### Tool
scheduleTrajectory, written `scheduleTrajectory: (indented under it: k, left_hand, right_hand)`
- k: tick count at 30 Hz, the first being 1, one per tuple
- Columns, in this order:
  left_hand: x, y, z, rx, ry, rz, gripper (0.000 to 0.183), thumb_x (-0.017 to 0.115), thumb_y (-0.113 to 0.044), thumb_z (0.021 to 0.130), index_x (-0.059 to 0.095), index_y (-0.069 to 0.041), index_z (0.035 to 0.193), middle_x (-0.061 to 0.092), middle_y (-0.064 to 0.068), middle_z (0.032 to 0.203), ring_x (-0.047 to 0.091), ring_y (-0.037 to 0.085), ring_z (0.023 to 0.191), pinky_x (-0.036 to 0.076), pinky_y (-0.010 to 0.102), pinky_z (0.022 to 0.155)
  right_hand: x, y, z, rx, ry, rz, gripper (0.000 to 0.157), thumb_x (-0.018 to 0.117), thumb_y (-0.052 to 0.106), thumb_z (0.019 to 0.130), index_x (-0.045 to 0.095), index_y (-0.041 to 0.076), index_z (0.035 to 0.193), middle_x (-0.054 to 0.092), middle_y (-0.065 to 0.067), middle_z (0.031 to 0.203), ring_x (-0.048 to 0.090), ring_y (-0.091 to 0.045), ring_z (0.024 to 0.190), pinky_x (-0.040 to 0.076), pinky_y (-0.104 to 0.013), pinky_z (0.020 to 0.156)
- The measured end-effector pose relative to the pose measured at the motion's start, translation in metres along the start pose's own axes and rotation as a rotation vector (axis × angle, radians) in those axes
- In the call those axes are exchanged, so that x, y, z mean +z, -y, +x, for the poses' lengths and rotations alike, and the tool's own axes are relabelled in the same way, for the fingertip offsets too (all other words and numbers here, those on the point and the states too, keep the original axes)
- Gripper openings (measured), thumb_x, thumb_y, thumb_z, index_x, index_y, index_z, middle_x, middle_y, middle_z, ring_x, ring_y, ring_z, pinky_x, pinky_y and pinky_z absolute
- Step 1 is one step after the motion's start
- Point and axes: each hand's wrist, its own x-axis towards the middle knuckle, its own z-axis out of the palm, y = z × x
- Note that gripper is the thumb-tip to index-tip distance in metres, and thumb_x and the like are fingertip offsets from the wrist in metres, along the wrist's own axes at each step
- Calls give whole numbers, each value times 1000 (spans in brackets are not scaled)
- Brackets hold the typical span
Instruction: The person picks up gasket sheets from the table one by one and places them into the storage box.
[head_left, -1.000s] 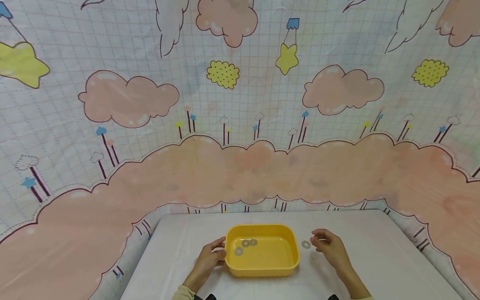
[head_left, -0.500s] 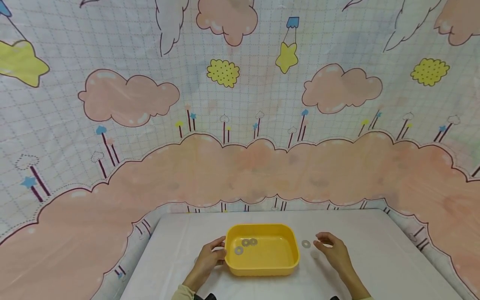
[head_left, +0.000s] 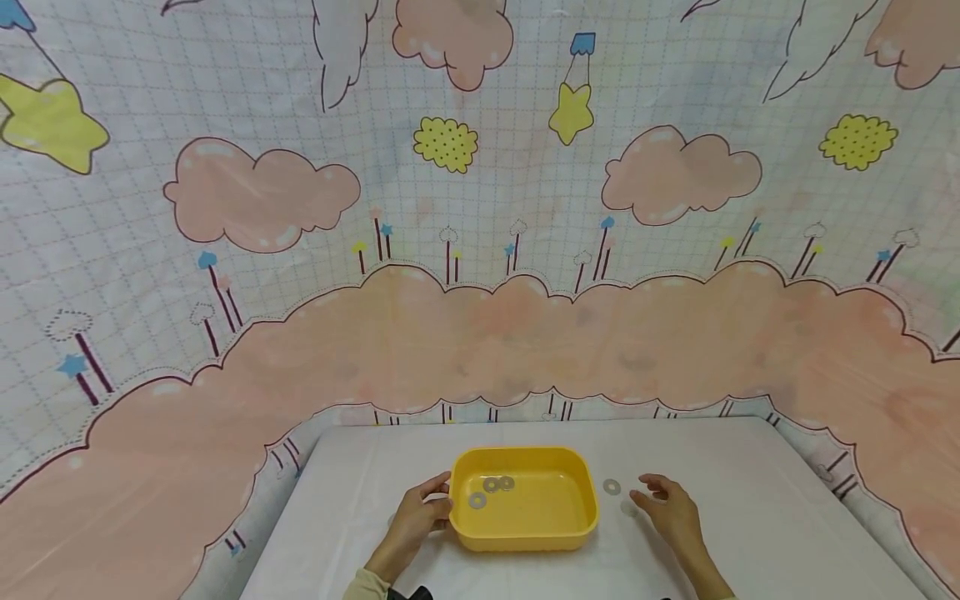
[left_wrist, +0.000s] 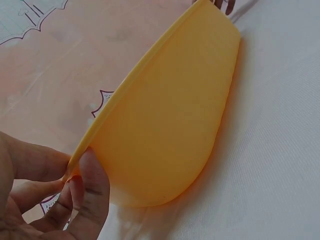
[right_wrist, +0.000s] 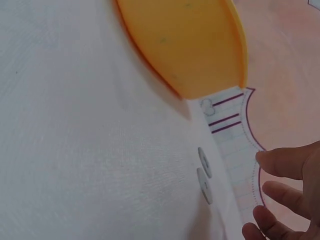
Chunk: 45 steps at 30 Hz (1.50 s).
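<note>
A shallow yellow plastic tray (head_left: 525, 540) stands on the white-covered table, with several flat grey washers (head_left: 477, 501) lying in its left part. My left hand (head_left: 414, 517) grips the tray's left end; in the left wrist view its thumb and fingers pinch the rim (left_wrist: 107, 112). To the right of the tray, my right hand (head_left: 672, 512) hovers over the table with its fingers loosely bent and holding nothing. Two more washers lie on the cloth between the tray and that hand, a grey one (head_left: 612, 487) and a paler one (head_left: 628, 507); both show in the right wrist view as thin discs (right_wrist: 204, 186).
Beside the left hand, the edge of another pale disc (head_left: 392, 521) peeks out, mostly hidden. A white cloth covers the table (head_left: 360, 467). Behind and around it hangs a curtain (head_left: 525, 342) printed with clouds and stars.
My right hand has drawn a little to the right, away from the tray and the two loose washers. The left hand and the tray have stayed in place.
</note>
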Motion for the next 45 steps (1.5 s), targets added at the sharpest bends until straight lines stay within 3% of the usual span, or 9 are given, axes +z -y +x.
scheduleTrajectory:
  k: [6, 11, 18, 26, 33, 45]
  left_hand:
    - [-2, -2, 5, -7, 1, 4, 62, 59, -1, 87, 41, 6, 145, 51, 14, 116, 60, 13, 76, 56, 30, 68]
    - [-5, -3, 8, 0, 13, 7, 62, 59, -1, 87, 40, 7, 146, 50, 15, 117, 60, 13, 78, 56, 29, 67]
    - [-5, -4, 11, -3, 21, 4, 62, 59, 0, 86, 41, 6, 145, 50, 16, 118, 60, 14, 78, 56, 28, 67]
    - [-5, -5, 11, -4, 18, 6, 62, 59, -1, 87, 41, 6, 145, 50, 15, 117, 60, 14, 78, 55, 28, 67]
    - [-5, -2, 11, 4, 12, -7, 62, 59, -1, 86, 41, 8, 145, 51, 15, 116, 59, 13, 77, 55, 25, 65]
    - [-5, 1, 10, 2, 18, -14, 62, 59, 0, 86, 40, 7, 145, 50, 15, 117, 60, 14, 78, 55, 27, 66]
  right_hand:
    - [3, -2, 4, 25, 13, -16, 47, 69, 28, 87, 63, -2, 122, 44, -35, 138, 38, -54, 131, 31, -70, 106]
    - [9, -7, 8, 55, 11, -2, 41, 71, 26, 85, 67, -1, 116, 42, -33, 140, 32, -53, 134, 23, -70, 110]
    - [15, -10, 11, 18, -11, -46, 38, 74, 25, 83, 69, -2, 110, 48, -34, 135, 34, -52, 132, 16, -73, 108]
    - [22, -11, 9, 5, -45, -167, 35, 74, 25, 81, 72, 1, 108, 47, -35, 135, 38, -56, 127, 16, -72, 110]
    - [26, -10, 6, 46, -61, -167, 33, 74, 23, 80, 74, 5, 107, 46, -32, 137, 34, -56, 130, 14, -71, 112]
    - [26, -14, 3, -65, -106, -215, 23, 77, 18, 77, 76, 5, 96, 53, -32, 132, 44, -54, 124, 22, -68, 108]
